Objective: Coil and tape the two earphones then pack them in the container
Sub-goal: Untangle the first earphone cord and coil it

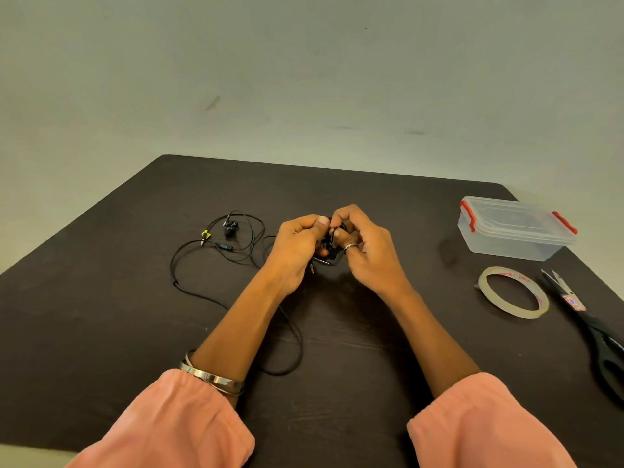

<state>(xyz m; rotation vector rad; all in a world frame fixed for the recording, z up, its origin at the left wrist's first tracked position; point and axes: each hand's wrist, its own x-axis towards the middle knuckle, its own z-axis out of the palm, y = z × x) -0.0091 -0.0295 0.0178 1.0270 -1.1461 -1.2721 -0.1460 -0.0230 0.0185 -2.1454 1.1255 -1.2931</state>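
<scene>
Head view: left hand [299, 246] and right hand [363, 248] both closed around thin black earphone cord [329, 246] mid-table. Risk: loops springing loose, trailing cord snagging. Second black earphone [229, 231] lying uncoiled, left. Lidded clear container [515, 228], tape roll [513, 292], black scissors [587, 325] well right, unobstructed.

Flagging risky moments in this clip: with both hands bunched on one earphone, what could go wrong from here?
1. The held earphone has a cable trailing under the left hand toward the loose second earphone; the two cables may tangle.
2. Both the left hand and right hand are busy, and the tape roll and scissors lie off to the right, so the coil may spring open on reaching.
3. The container looks latched shut.
</scene>
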